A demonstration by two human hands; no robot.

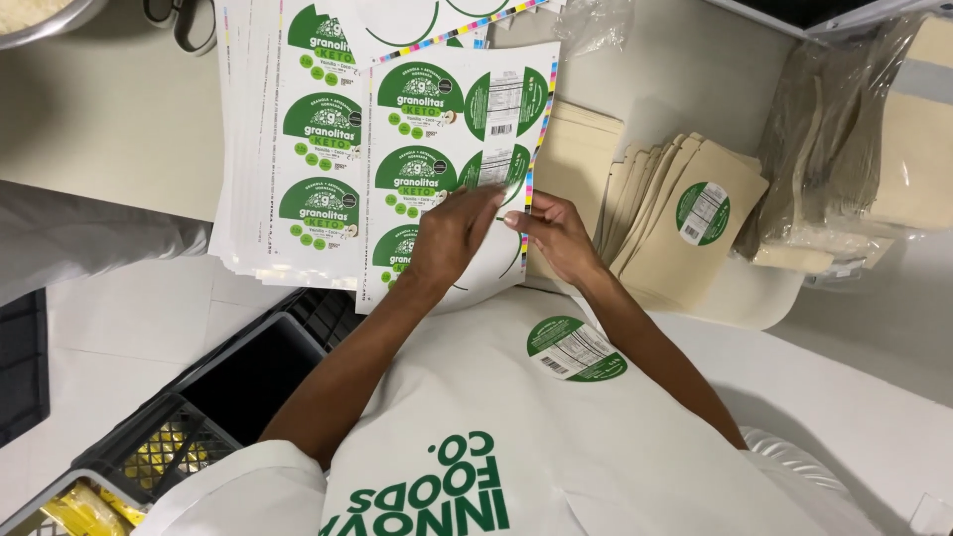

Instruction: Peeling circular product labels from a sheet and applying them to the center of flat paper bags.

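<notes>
My left hand (452,238) rests on a white sheet of round green-and-white stickers (459,129), fingers pinching at a sticker near the sheet's lower right. Close beside it, my right hand (556,236) pinches the edge of the same round sticker (501,169), which is half lifted off the sheet. To the right lies a fanned stack of beige paper pouches (685,223); the top pouch carries one round green sticker (703,212). Another round green sticker (574,349) is stuck on my white shirt front.
A tall stack of more sticker sheets (298,139) lies to the left on the pale table (109,119). Clear plastic bags of beige pouches (864,149) sit at the right. A black plastic crate (218,397) stands on the floor at lower left.
</notes>
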